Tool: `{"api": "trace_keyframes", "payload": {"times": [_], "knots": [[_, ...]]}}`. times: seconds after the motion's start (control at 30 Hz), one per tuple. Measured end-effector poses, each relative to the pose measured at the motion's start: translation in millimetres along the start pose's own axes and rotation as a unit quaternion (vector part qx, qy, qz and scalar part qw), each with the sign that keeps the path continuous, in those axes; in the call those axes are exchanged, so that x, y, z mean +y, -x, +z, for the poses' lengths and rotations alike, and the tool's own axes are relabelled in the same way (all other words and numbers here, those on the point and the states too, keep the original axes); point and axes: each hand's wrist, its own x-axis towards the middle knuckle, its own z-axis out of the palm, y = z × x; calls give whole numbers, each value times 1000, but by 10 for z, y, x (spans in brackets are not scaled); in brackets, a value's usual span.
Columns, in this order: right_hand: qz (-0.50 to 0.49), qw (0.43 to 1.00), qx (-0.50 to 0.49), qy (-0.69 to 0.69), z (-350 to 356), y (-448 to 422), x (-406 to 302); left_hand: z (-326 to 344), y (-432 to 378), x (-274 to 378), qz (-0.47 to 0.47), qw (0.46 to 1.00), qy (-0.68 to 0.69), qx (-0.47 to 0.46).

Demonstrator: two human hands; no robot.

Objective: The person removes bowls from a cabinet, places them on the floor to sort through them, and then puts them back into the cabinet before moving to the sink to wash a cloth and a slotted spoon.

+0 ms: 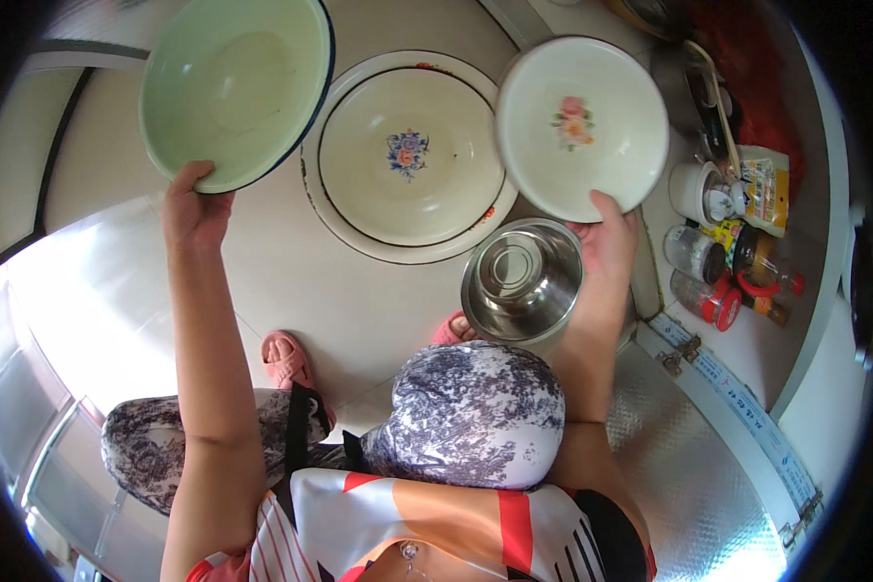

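My left hand [198, 211] grips the near rim of a pale green enamel basin [240, 87] with a dark blue edge, thumb on the inside. In my right hand [607, 236] is a white basin [582, 174] with a printed pink flower, also held by its near rim. Both basins are raised and tilted, with their insides facing me. Between them on the floor lies a large cream enamel basin [364, 196] with a blue and orange flower, nested inside a wider chipped enamel basin [338, 236]. A shiny stainless steel bowl [553, 291] stands below my right hand.
An open cabinet at right holds a glass jar with a red lid [706, 298], a dark-lidded jar [691, 251], a white container [687, 193] and a yellow packet [767, 189]. Its metallic-lined door [676, 429] hangs open beside my right arm. Pink slippers [287, 356] rest on the tiled floor [262, 284].
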Motion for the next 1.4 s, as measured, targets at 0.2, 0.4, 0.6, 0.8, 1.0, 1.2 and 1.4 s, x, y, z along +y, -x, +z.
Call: {"api": "trace_keyframes", "payload": {"times": [0.2,0.4,0.6,0.8,1.0,1.2,1.4], "knots": [[-62,969,-148,187,626,-158,395,12,-9,-19,-7,1000,-7,-12],[-60,907,-216,357,897,-316,631,39,48,-52,-4,998,-64,-24],[-71,830,-196,517,977,-251,448,177,191,-206,-21,993,-99,-59],[-242,760,-45,602,904,8,206,313,366,-476,-50,979,-162,-111],[-236,861,54,447,230,-144,128,439,487,-839,-112,956,-228,-150],[-217,904,76,361,-382,-18,345,380,540,-984,-93,929,-318,-168],[-176,843,30,507,-753,151,513,322,384,-855,235,628,-730,-135]]}}
